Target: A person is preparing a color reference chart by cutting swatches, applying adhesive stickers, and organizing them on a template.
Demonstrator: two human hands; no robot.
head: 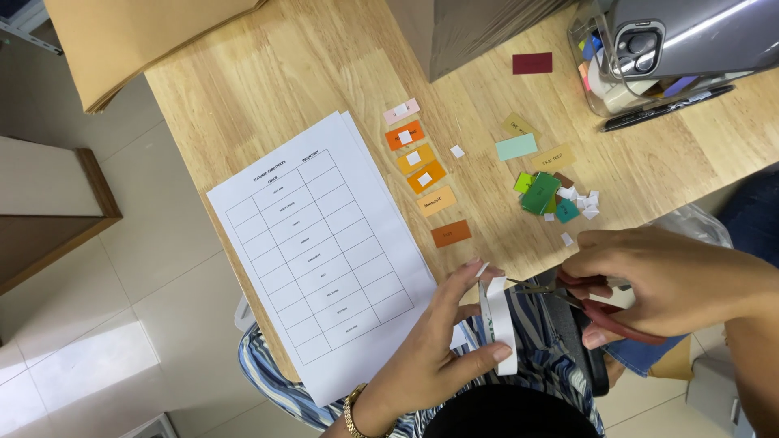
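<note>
Left hand is pinching a white paper strip upright just off the tabletop edge, over the lap, fingers closed on it. Right hand is gripping red-handled scissors, blades at the strip's top. Imo keep the strip taut & square to the blades, w/ fingertips clear.

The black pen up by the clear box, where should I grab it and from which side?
Grab the black pen around the middle of its barrel, reaching down from above with fingers on its two long sides. It lies flat on the wooden table, so nothing sticks up to pinch. Its far side sits close to the clear plastic box, so the nearer, bare side probably gives your fingers most room.
</note>
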